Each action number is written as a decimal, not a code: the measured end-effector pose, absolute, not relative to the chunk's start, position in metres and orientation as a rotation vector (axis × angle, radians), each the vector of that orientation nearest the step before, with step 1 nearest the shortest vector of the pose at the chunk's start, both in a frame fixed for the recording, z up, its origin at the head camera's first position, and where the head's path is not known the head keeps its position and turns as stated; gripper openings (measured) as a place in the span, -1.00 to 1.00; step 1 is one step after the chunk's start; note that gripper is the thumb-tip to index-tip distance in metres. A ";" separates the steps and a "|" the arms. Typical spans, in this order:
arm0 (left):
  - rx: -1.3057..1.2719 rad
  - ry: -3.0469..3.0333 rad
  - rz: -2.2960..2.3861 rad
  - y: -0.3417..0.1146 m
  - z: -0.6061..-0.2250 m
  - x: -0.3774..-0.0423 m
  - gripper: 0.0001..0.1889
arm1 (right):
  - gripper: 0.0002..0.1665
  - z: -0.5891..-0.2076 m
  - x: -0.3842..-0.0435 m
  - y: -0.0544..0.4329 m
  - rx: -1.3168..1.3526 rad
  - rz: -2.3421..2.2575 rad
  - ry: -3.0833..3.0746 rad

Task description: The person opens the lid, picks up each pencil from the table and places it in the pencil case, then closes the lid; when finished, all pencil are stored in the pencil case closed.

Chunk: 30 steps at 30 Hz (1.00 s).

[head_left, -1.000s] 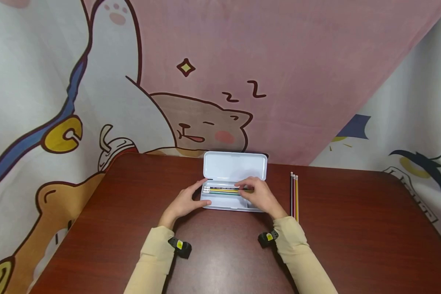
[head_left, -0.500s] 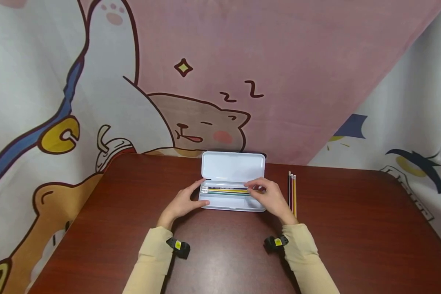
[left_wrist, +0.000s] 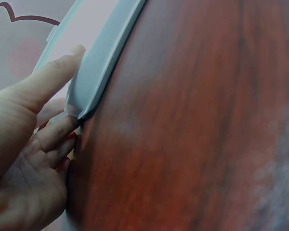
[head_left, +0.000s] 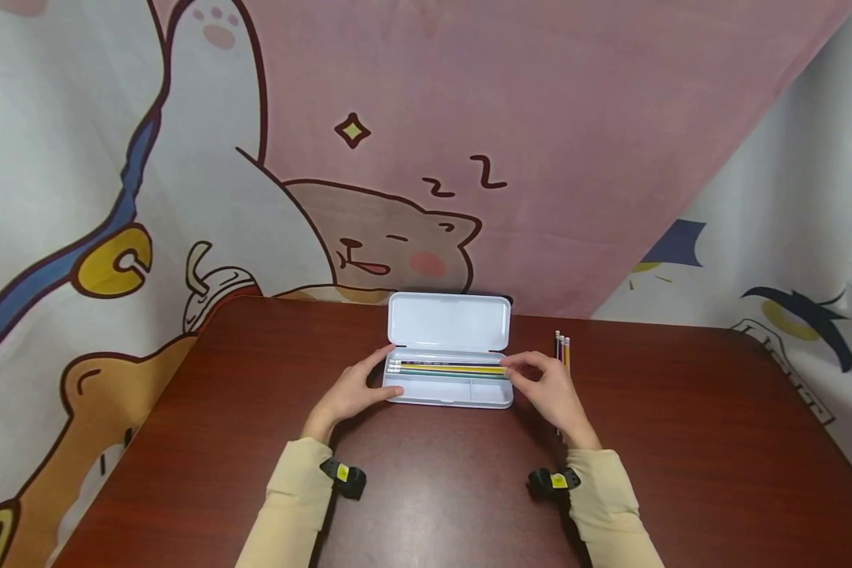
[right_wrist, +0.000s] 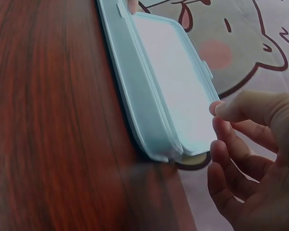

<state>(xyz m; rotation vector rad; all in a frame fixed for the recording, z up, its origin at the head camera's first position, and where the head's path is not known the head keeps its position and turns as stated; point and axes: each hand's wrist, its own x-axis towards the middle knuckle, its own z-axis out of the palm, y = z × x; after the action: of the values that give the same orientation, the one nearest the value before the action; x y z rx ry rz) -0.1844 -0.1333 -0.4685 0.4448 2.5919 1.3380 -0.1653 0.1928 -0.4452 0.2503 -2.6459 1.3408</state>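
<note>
A white pencil case (head_left: 429,390) lies on the table with its lid (head_left: 449,322) raised at the back. Several pencils (head_left: 447,369) lie side by side in its rear compartment, eraser ends to the left. My left hand (head_left: 348,402) holds the case's left end, thumb over the front rim and fingers behind, as the left wrist view also shows. At the case's right end is my right hand (head_left: 550,394), fingertips close to the pencils' right ends. In the right wrist view its loosely bent fingers (right_wrist: 226,149) show nothing between them.
Several loose pencils (head_left: 566,347) lie to the right of the case, partly hidden by my right hand. A brown wooden table (head_left: 426,489) bears everything. Behind it hangs a cartoon-printed cloth (head_left: 575,142).
My right hand has slid rightward from over the pencils to the case's right end, uncovering their right parts and the small front-right compartment. The left hand has kept its place on the case.
</note>
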 end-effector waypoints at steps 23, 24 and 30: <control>0.426 2.582 1.339 -0.133 -0.467 -0.182 -0.16 | -0.83 -0.437 -0.143 0.251 0.027 1.187 -2.694; 0.428 2.581 1.342 -0.133 -0.467 -0.182 -0.16 | -0.83 -0.438 -0.142 0.253 0.011 1.171 -2.703; 0.428 2.579 1.347 -0.132 -0.468 -0.183 -0.17 | -0.80 -0.442 -0.138 0.261 -0.077 1.122 -2.777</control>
<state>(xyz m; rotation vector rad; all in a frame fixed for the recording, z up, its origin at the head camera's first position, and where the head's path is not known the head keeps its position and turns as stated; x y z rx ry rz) -0.1831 -0.1322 -0.4675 0.4275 2.5791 1.3468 -0.1382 0.2612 -0.4421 -0.0775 -2.7775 1.1216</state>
